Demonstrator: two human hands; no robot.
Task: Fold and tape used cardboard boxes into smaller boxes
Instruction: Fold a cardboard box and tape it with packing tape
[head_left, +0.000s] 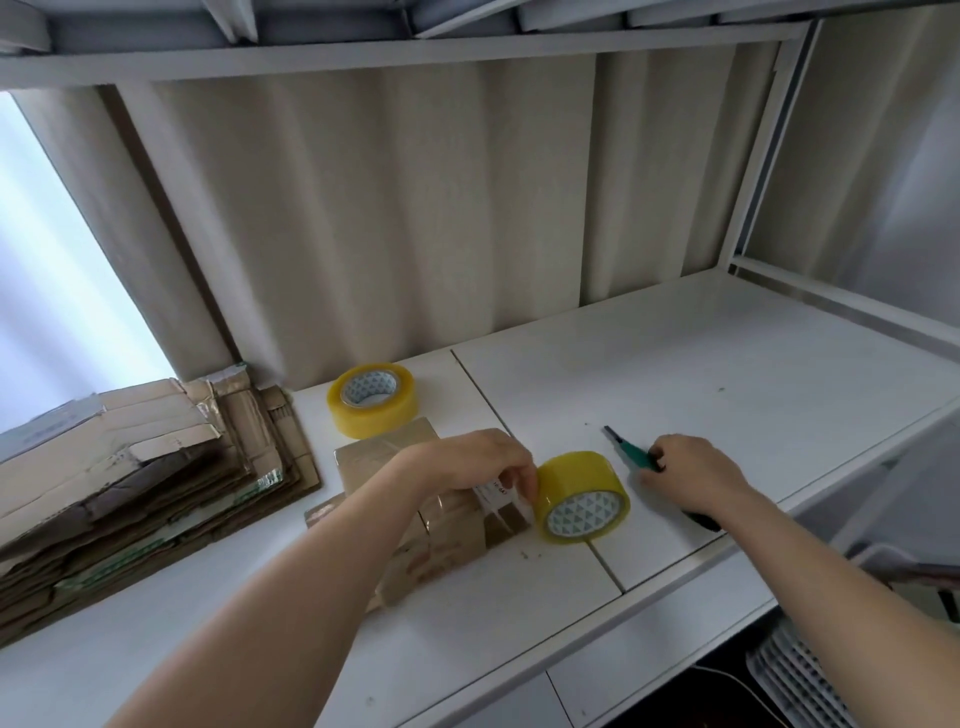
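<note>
The left hand (480, 462) reaches over a small brown cardboard box (441, 525) wrapped in clear tape, its fingers curled down and pinching at the edge of a yellow roll of packing tape (582, 499) that stands on its side just beside the box. Whether the fingers hold the loose tape end or the roll's rim, I cannot tell. The right hand (691, 473) lies on the white table (727, 364) to the right of that roll, fingers curled round the black handle of a green utility knife (631, 452) whose blade end points away toward the wall. The box sits near the table's middle, partly under the left forearm. A 2nd yellow roll of tape (371, 400) lies flat behind the box, near the wall. To the left, a tall stack of flattened used cardboard (140, 467) rests on the table.
</note>
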